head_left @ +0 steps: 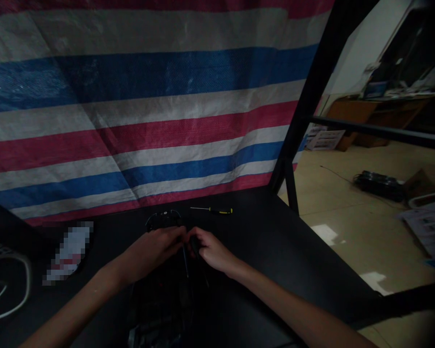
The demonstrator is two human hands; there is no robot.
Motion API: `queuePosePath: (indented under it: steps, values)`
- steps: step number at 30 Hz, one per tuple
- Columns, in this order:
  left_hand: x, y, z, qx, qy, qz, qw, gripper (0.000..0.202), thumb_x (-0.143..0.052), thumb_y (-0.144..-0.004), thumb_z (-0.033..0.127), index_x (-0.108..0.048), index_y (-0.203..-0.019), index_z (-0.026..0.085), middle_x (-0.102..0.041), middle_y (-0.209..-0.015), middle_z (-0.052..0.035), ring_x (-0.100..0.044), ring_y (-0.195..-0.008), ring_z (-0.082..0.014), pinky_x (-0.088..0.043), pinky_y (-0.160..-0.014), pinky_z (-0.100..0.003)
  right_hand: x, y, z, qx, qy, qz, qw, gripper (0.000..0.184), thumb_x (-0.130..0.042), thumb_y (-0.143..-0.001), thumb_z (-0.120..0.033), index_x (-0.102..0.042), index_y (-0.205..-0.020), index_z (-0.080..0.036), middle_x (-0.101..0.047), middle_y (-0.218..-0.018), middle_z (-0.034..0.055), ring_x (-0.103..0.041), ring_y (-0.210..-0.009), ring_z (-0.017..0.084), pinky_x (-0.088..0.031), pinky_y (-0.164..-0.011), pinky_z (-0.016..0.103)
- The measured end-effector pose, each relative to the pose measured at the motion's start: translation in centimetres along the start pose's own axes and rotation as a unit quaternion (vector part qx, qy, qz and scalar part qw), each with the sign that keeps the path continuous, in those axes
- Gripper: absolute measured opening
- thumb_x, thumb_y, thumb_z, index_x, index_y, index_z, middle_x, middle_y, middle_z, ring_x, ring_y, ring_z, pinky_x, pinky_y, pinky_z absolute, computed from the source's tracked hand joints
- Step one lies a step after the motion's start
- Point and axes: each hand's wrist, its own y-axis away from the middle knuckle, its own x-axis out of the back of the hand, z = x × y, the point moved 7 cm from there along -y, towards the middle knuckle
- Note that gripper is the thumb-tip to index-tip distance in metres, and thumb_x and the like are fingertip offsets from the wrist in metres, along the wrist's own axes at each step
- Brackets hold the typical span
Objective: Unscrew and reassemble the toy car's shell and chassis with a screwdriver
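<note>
A long black device (pixel 159 299), perhaps a model car chassis, lies on the dark table below my hands; poor light hides its details. My left hand (pixel 155 249) reaches over its far part, fingers pinched at its right edge beside a thin rod (pixel 186 263). What those fingertips hold cannot be made out. Close by, almost touching them, my right hand (pixel 212 251) is closed around a slim dark tool (pixel 195 246), screwdriver-like, its thin end slanting down towards me. Beyond the hands lies a screwdriver (pixel 222 210) with a black and yellow handle.
A striped plastic sheet (pixel 174 130) hangs behind the table (pixel 275 251). To the left are a pixelated pale item (pixel 70 251) and a white cable (pixel 29 285). Black frame posts (pixel 311 82) stand at the right. A dark device (pixel 378 185) and boxes lie on the floor beyond.
</note>
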Motion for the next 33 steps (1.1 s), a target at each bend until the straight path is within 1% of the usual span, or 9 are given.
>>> queuePosePath:
  steps: [3, 7, 10, 14, 18, 25, 29, 31, 33]
  values:
    - [0.2, -0.1, -0.5, -0.018, -0.001, -0.002, 1.000, 0.015, -0.050, -0.104, 0.032, -0.064, -0.109, 0.029, -0.069, -0.109, 0.0008, -0.068, -0.096, -0.0201, -0.046, -0.083, -0.030, 0.1, 0.0, -0.1, -0.002, -0.007, 0.002, 1.000, 0.041, -0.045, -0.058, -0.001, -0.060, -0.090, -0.021, -0.062, -0.080, -0.0030, -0.059, -0.073, 0.014, -0.043, -0.067, 0.025]
    - [0.3, -0.6, -1.2, -0.032, 0.019, -0.013, 0.999, 0.018, -0.053, -0.103, 0.037, -0.069, -0.107, 0.030, -0.067, -0.108, 0.0009, -0.066, -0.093, -0.0184, -0.045, -0.081, -0.028, 0.4, 0.0, -0.5, -0.011, -0.023, 0.005, 1.000, 0.042, -0.043, -0.056, -0.003, -0.060, -0.090, -0.021, -0.060, -0.077, -0.0039, -0.059, -0.070, 0.013, -0.043, -0.067, 0.025]
    - [0.5, -1.3, -1.5, -0.036, 0.026, -0.012, 0.999, 0.020, -0.056, -0.101, 0.039, -0.073, -0.105, 0.028, -0.066, -0.102, -0.0006, -0.065, -0.087, -0.0181, -0.044, -0.078, -0.028, 0.7, 0.1, -0.9, -0.024, -0.031, 0.011, 0.999, 0.043, -0.043, -0.055, -0.005, -0.060, -0.091, -0.021, -0.061, -0.076, -0.0042, -0.059, -0.068, 0.013, -0.042, -0.064, 0.024]
    - [0.5, -2.6, -1.8, -0.057, 0.068, -0.041, 0.995, 0.017, -0.063, -0.096, 0.037, -0.076, -0.098, 0.025, -0.067, -0.098, -0.0017, -0.064, -0.087, -0.0188, -0.043, -0.077, -0.028, 1.3, 0.1, -1.6, -0.035, -0.037, 0.024, 0.998, 0.046, -0.043, -0.052, -0.007, -0.060, -0.091, -0.021, -0.060, -0.075, -0.0039, -0.058, -0.068, 0.013, -0.041, -0.063, 0.024]
    - [0.6, -3.7, -2.4, -0.062, 0.104, -0.069, 0.990, 0.015, -0.068, -0.092, 0.035, -0.078, -0.097, 0.024, -0.070, -0.100, -0.0023, -0.064, -0.092, -0.0202, -0.044, -0.083, -0.030, 1.7, 0.2, -2.4, -0.036, -0.040, 0.033, 0.998, 0.049, -0.042, -0.048, -0.009, -0.060, -0.091, -0.022, -0.059, -0.075, -0.0036, -0.057, -0.068, 0.014, -0.041, -0.062, 0.024]
    - [0.7, -4.9, -3.5, -0.060, 0.107, -0.084, 0.989, 0.021, -0.074, -0.087, 0.041, -0.080, -0.092, 0.021, -0.071, -0.099, -0.0047, -0.066, -0.089, -0.0210, -0.046, -0.077, -0.028, 1.8, 0.2, -3.2, -0.024, -0.059, 0.039, 0.997, 0.048, -0.042, -0.044, -0.011, -0.060, -0.088, -0.021, -0.057, -0.074, -0.0032, -0.055, -0.068, 0.014, -0.040, -0.062, 0.025]
    - [1.0, -5.2, -2.3, -0.066, 0.090, -0.080, 0.991, 0.017, -0.075, -0.087, 0.040, -0.081, -0.090, 0.024, -0.070, -0.098, -0.0035, -0.066, -0.091, -0.0213, -0.045, -0.081, -0.029, 2.7, 0.0, -3.5, -0.017, -0.078, 0.053, 0.995, 0.050, -0.043, -0.042, -0.011, -0.060, -0.088, -0.020, -0.056, -0.075, -0.0024, -0.054, -0.068, 0.014, -0.037, -0.059, 0.025]
    - [1.0, -5.3, -0.8, -0.078, 0.081, -0.065, 0.992, 0.017, -0.075, -0.088, 0.041, -0.081, -0.090, 0.025, -0.071, -0.102, -0.0034, -0.064, -0.096, -0.0224, -0.044, -0.084, -0.031, 3.8, -0.1, -3.9, -0.013, -0.090, 0.070, 0.993, 0.051, -0.043, -0.042, -0.011, -0.060, -0.089, -0.020, -0.057, -0.078, -0.0017, -0.054, -0.069, 0.015, -0.036, -0.058, 0.024]
    - [0.6, -5.4, 1.3, -0.119, 0.071, -0.043, 0.989, 0.014, -0.075, -0.089, 0.040, -0.081, -0.090, 0.027, -0.071, -0.106, -0.0028, -0.063, -0.103, -0.0234, -0.043, -0.089, -0.032, 5.2, -0.1, -4.2, -0.008, -0.103, 0.091, 0.990, 0.051, -0.044, -0.042, -0.012, -0.060, -0.090, -0.021, -0.058, -0.081, -0.0015, -0.054, -0.071, 0.015, -0.035, -0.057, 0.024]
